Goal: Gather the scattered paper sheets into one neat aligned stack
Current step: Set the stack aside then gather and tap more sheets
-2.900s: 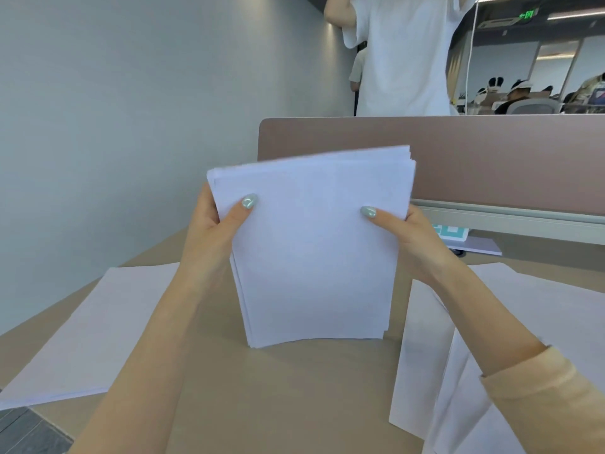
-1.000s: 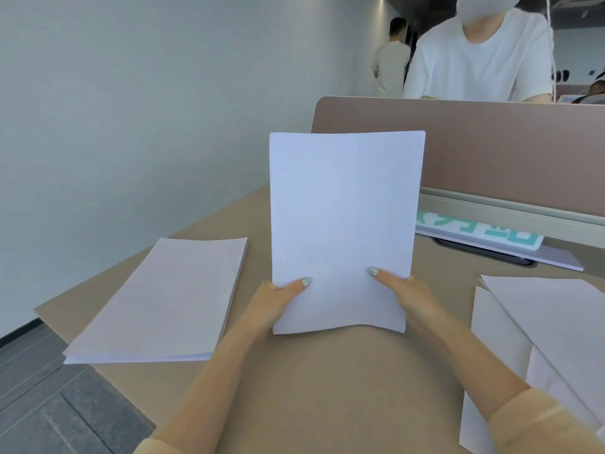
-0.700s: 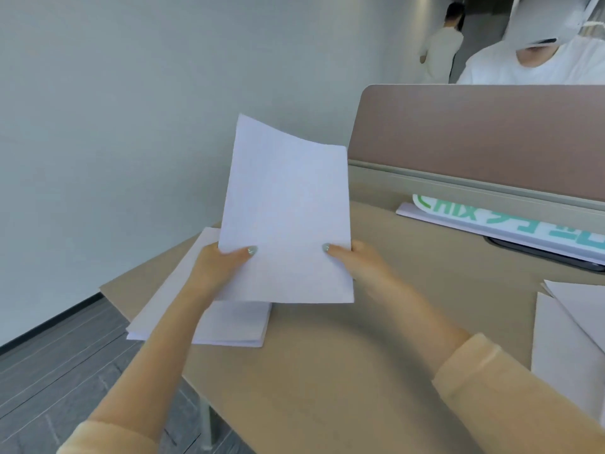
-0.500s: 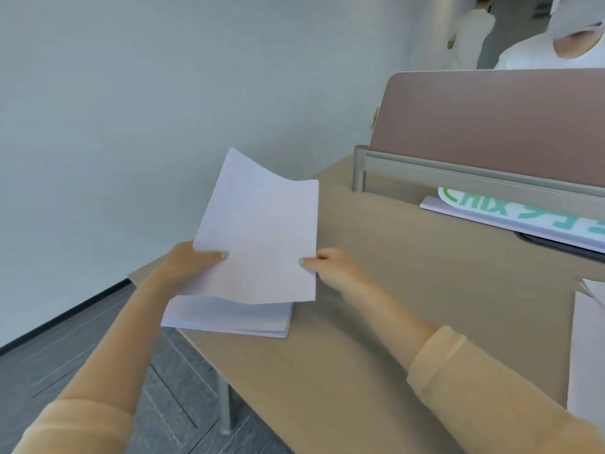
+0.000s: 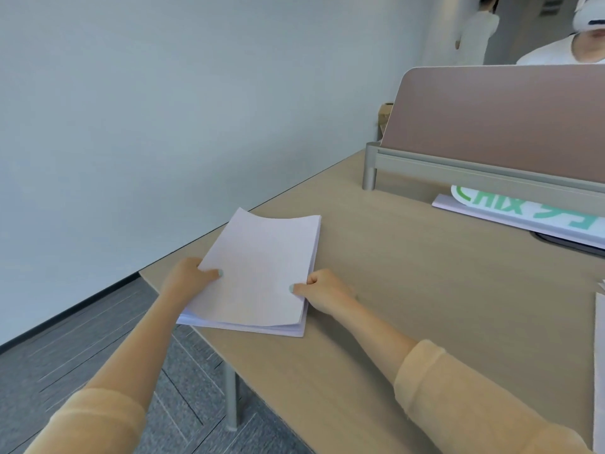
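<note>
Left hand [image 5: 188, 279]: grips the stack's left edge, thumb on top.
Right hand [image 5: 322, 291]: grips the stack's right edge, thumb on the top sheet, fingers curled.
Paper stack [image 5: 258, 267]: lies between both hands at the counter's near left corner, lower sheets slightly offset.
Counter [image 5: 409, 290]: loose sheets [image 5: 599, 355] at the right edge, well apart.
Far: divider panel [image 5: 497, 116], green-lettered sign [image 5: 523, 211] below it.

The paper stack [image 5: 262, 270] lies at the desk's [image 5: 409, 290] near-left corner, overhanging its left edge. A sign [image 5: 523, 214] lies along the back edge; what seem loose sheets [image 5: 599, 355] lie at the right edge.
</note>
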Action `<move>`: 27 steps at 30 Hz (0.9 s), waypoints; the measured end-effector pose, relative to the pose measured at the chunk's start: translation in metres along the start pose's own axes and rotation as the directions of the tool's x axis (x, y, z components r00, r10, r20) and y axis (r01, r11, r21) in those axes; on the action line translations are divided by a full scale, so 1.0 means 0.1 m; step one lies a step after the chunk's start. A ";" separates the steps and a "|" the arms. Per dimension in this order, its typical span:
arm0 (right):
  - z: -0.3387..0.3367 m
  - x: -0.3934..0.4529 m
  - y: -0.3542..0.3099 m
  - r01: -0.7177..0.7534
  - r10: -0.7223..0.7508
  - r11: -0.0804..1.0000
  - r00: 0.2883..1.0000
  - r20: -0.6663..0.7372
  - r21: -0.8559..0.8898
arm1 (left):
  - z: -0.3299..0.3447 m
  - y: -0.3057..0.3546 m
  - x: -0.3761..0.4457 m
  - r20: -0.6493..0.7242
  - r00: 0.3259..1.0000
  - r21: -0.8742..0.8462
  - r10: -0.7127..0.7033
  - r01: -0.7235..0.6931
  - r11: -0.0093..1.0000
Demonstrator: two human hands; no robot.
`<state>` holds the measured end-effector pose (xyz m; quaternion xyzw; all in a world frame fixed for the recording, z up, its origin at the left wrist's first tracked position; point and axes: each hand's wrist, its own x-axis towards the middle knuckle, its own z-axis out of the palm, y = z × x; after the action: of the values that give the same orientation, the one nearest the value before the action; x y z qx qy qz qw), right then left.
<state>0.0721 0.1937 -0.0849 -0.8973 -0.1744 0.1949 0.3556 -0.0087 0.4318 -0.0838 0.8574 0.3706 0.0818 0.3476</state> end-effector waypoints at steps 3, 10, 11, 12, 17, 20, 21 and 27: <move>0.00 0.01 0.00 0.014 -0.014 1.000 0.999 -0.048 0.001 | -0.01 -0.04 0.11 -0.039 0.998 0.056 -0.053 0.055 0.997; 0.13 0.03 0.10 0.099 -0.109 0.987 0.991 -0.074 -0.129 | 0.02 0.00 0.16 0.053 0.994 -0.274 -0.094 0.105 0.956; 0.12 0.02 0.10 0.105 -0.112 0.986 0.992 -0.054 -0.129 | 0.02 -0.01 0.15 0.061 0.995 -0.287 -0.083 0.097 0.953; 0.10 0.01 0.11 0.106 -0.112 0.987 0.993 -0.040 -0.120 | 0.02 -0.02 0.16 0.074 0.995 -0.308 -0.070 0.090 0.947; -0.12 -0.06 0.32 0.054 -0.067 0.991 0.991 -0.115 -0.120 | 0.24 0.15 0.12 0.156 0.987 -0.432 -0.029 0.095 0.897; -0.37 -0.06 0.60 -0.018 -0.005 0.993 0.980 -0.199 -0.113 | 0.51 0.48 -0.01 0.209 0.975 -0.443 0.069 0.031 0.896; -0.46 -0.06 0.71 -0.051 0.026 0.993 0.975 -0.222 -0.108 | 0.63 0.60 -0.04 0.239 0.964 -0.431 0.119 -0.004 0.902; -0.99 -0.18 1.25 -0.194 0.176 0.981 0.928 -0.328 -0.021 | 1.24 1.32 -0.22 0.363 0.876 -0.414 0.318 -0.155 0.897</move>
<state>0.1253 0.0437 -0.1028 -0.9386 -0.0333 0.0726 0.3357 0.1018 0.2865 -0.0874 0.8121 0.1546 0.0062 0.5627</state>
